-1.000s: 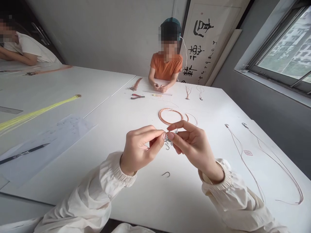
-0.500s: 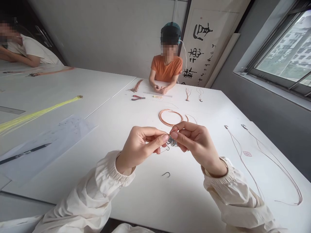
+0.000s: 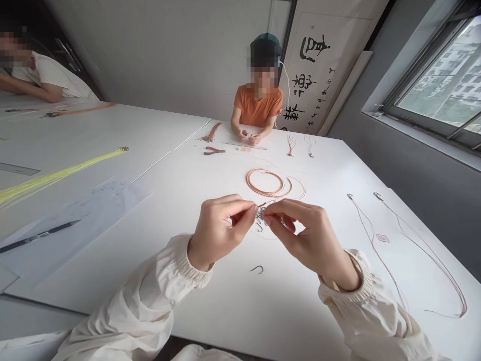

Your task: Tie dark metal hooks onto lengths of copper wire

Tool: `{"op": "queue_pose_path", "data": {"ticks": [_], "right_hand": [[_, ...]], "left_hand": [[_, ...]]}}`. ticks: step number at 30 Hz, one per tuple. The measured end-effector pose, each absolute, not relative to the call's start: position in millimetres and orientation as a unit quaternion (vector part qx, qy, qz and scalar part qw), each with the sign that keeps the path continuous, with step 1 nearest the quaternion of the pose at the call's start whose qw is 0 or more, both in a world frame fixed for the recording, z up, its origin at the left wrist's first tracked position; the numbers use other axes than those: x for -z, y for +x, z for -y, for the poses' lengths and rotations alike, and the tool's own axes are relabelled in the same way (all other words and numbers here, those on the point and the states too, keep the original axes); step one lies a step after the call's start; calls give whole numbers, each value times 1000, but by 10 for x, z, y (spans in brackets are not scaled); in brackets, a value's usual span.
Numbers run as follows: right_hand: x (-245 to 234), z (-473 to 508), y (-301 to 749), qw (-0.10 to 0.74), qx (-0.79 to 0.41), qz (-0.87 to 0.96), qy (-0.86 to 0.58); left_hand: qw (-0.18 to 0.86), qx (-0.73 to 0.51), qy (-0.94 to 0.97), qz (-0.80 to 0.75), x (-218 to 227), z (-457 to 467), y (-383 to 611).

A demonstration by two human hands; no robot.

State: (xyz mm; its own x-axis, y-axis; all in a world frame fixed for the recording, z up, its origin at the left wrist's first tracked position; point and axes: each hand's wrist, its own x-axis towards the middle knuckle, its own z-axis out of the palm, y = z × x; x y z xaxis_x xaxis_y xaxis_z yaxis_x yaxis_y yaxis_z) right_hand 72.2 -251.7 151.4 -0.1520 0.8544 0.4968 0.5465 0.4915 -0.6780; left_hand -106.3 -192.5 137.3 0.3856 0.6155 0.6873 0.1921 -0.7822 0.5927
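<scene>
A loose hook (image 3: pixel 257 269) is left on the desk (image 3: pixel 225 311), while a bunch of hooks (image 3: pixel 261 215) is pinched above it between the left hand (image 3: pixel 218 233) and the right hand (image 3: pixel 310 238), the latter now rolled flatter, with a coil of copper wire (image 3: pixel 266 183) lying beyond.

Right hand (image 3: pixel 308 238) now lower, turned flatter over hook bunch (image 3: pixel 260 216)

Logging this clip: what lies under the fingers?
A cluster of dark fishhooks with a thin wire, pinched between the left hand and right hand. The fingers cover where the wire meets the hooks, so any binding cannot be seen.
</scene>
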Motion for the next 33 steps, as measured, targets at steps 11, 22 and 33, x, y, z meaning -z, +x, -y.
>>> {"op": "queue_pose_path", "data": {"ticks": [11,22,33], "right_hand": [[-1847,2081,890,325,-379,742,-448],[-1455,2066,971,419,-606,587,-335],[-1418,2347,729,555,-469,564,-393]], "left_hand": [[238,-457,831,-209,-1384,1941,-1083],[229,-503,807,-210,-1423,1937,-1084],[326,-491,774,-232,-1444,1944,-1073]]}}
